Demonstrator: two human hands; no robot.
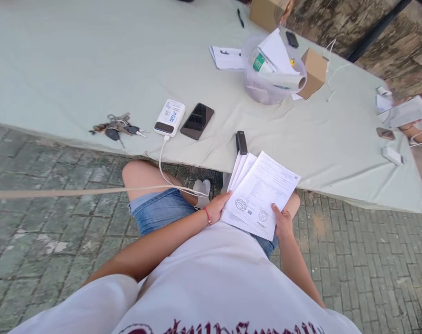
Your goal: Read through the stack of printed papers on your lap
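Over my lap I hold several printed sheets of paper, fanned out so that lower sheets show at the upper left. The top sheet bears printed text and two round stamps. My left hand grips the lower left edge, its fingers partly hidden beneath the paper. On the right edge, my right hand closes with the thumb on top and the fingers out of sight below. A black stapler lies at the table's edge, right by the upper end of the sheets.
Left on the cloth-covered table are keys, a white power bank with a cable and a phone. Beyond stand a plastic basin of papers and a cardboard box. Another person's hand is at far right.
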